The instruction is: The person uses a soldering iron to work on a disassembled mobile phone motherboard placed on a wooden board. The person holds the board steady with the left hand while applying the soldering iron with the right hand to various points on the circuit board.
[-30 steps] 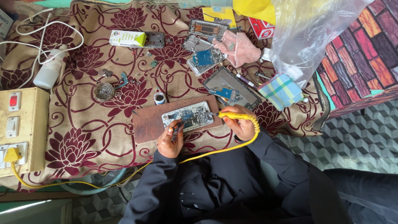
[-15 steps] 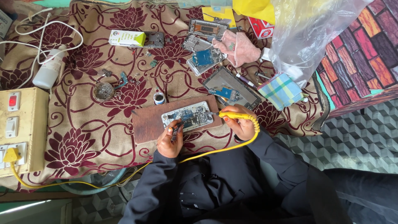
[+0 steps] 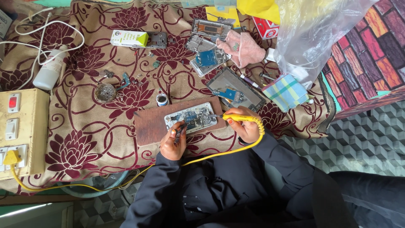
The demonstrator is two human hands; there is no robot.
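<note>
An opened phone (image 3: 190, 118) with its circuit board exposed lies on a brown wooden board (image 3: 149, 124) on the patterned cloth. My right hand (image 3: 244, 126) grips a yellow-handled soldering iron (image 3: 236, 118), its tip touching the phone's right end. A coiled yellow cord runs from it across my dark sleeve. My left hand (image 3: 173, 143) pinches thin tweezers (image 3: 179, 130) whose tips rest on the phone's lower left part.
A cream switch box (image 3: 19, 131) with a yellow plug sits at left. A white bottle (image 3: 49, 71), a round tin (image 3: 105, 91), a small jar (image 3: 162, 99), several phone frames (image 3: 236, 89), a pink cloth (image 3: 246, 48), a checked cloth (image 3: 286, 92) and a clear plastic bag (image 3: 320, 33) lie around.
</note>
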